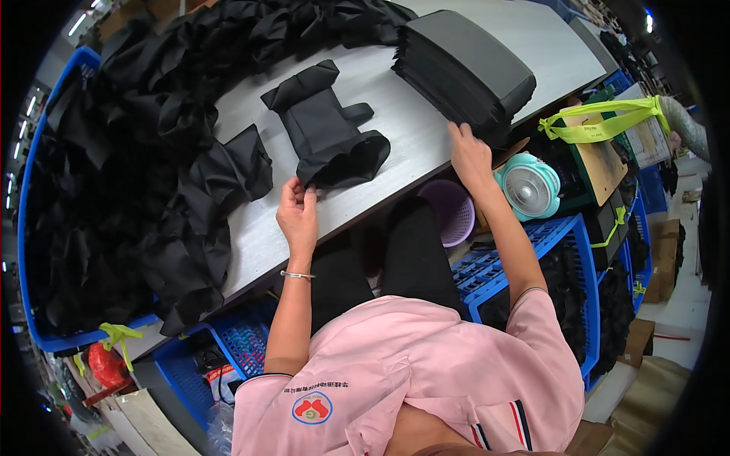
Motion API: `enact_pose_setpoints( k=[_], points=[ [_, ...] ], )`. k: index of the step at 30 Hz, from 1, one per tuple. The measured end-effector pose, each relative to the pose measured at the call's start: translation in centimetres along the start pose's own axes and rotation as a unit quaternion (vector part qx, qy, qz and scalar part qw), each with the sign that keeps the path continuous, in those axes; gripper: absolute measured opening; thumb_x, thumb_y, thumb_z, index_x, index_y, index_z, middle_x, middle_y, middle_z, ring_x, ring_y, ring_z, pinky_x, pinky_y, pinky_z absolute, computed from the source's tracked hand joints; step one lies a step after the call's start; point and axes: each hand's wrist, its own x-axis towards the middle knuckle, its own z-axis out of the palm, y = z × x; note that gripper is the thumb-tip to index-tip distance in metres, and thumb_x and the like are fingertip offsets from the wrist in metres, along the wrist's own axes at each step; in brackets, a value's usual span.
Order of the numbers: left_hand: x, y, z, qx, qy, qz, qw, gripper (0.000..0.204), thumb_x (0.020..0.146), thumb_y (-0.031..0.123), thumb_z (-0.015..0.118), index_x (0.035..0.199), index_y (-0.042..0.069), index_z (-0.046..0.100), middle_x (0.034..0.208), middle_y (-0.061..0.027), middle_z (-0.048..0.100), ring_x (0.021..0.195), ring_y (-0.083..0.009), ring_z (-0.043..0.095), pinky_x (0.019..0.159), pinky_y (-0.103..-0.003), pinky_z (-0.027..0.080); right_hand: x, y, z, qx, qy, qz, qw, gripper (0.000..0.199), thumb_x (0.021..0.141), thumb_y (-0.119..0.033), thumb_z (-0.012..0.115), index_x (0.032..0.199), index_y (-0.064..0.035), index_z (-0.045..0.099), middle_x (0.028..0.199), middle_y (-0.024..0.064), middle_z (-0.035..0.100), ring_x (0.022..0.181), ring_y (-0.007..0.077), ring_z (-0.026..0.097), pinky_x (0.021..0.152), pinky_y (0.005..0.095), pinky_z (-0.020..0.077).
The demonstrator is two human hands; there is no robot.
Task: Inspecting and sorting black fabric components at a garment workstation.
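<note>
My left hand (297,215) pinches the near edge of a black sewn fabric piece (315,121), which lies on the pale table with puffed ends and a small tab at its right side. My right hand (470,152) reaches the near corner of a tall stack of flat black panels (471,57). Its fingertips are bent together against the stack's lower edge. Whether they grip a single panel cannot be made out.
A heap of black fabric pieces (99,175) fills the blue crate (29,251) on the left and spreads along the table's far side. By my right forearm are a turquoise fan (530,187) and a purple basket (449,214). Blue crates (525,247) stand below the table.
</note>
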Motion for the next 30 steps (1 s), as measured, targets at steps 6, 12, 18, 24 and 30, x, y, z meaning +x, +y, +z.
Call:
enact_pose_setpoints(
  k=[6,12,18,24,30],
  points=[
    [0.2,-0.9,0.4,-0.017,0.004,0.013,1.0,0.029,0.092,0.011,0.068,0.118,0.0,0.062,0.087,-0.0057,0.07,0.077,-0.0102,0.064,0.074,-0.026,0.051,3.4,0.6,3.6,-0.032,-0.065,-0.005,0.997,0.049,0.084,0.0,0.055,0.133,-0.0076,0.054,0.09,0.0182,0.063,0.071,0.0371,0.07,0.062,0.0456,0.0572],
    [0.0,-0.7,0.5,-0.009,-0.001,0.007,1.0,0.029,0.092,0.011,0.068,0.118,0.0,0.063,0.088,-0.0065,0.071,0.078,-0.0113,0.065,0.074,-0.026,0.051,1.5,1.6,3.4,-0.073,-0.09,0.002,0.993,0.019,0.085,-0.006,0.058,0.099,-0.0022,0.07,0.091,0.0181,0.069,0.074,0.0343,0.073,0.063,0.0404,0.0591],
    [-0.1,-0.6,0.0,0.015,0.002,0.01,1.0,0.027,0.092,0.01,0.068,0.117,0.0,0.063,0.088,-0.0074,0.072,0.078,-0.0119,0.066,0.074,-0.027,0.051,-4.8,3.2,-2.8,-0.167,-0.242,0.022,0.955,0.007,0.08,-0.006,0.065,0.081,-0.0067,0.072,0.087,0.0127,0.069,0.079,0.0298,0.073,0.064,0.0354,0.0587],
    [-0.1,-0.2,-0.2,0.036,0.002,0.02,0.999,0.025,0.093,0.01,0.067,0.116,0.0,0.063,0.087,-0.0078,0.072,0.078,-0.0117,0.066,0.074,-0.027,0.052,-1.8,3.3,-7.9,-0.089,0.126,0.034,0.987,0.017,0.086,-0.018,0.071,0.081,-0.0089,0.058,0.08,0.0068,0.064,0.069,0.0273,0.068,0.059,0.0346,0.0538],
    [0.1,-0.5,0.2,-0.013,0.008,0.011,1.0,0.025,0.093,0.01,0.067,0.115,-0.002,0.063,0.09,-0.0061,0.071,0.077,-0.0105,0.065,0.073,-0.025,0.052,6.4,2.7,-9.8,-0.071,0.381,-0.078,0.918,0.021,0.085,-0.022,0.075,0.098,-0.0076,0.069,0.087,0.0042,0.062,0.079,0.0238,0.063,0.069,0.0384,0.0496]
  ],
)
